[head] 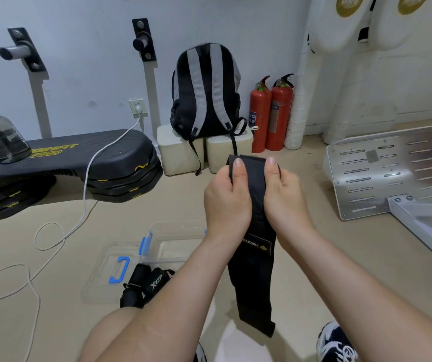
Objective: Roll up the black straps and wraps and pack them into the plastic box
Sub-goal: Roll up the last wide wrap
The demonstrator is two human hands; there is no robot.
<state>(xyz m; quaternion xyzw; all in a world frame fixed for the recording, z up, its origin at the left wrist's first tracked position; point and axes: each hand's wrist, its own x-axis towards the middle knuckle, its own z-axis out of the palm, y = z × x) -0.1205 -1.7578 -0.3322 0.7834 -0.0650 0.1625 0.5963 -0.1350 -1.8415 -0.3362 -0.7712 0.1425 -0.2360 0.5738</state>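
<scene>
Head view is showing both hands, left hand [226,197] and right hand [284,190], pinching an unrolled black wrap [255,259] (nothing packed yet) above the empty-looking plastic box [175,232]

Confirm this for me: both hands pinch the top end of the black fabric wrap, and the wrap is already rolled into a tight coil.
One thing is wrong: the wrap is not coiled. In the head view the left hand and right hand do pinch the top end of the black fabric wrap, but it hangs down loose and unrolled below the hands.
</scene>
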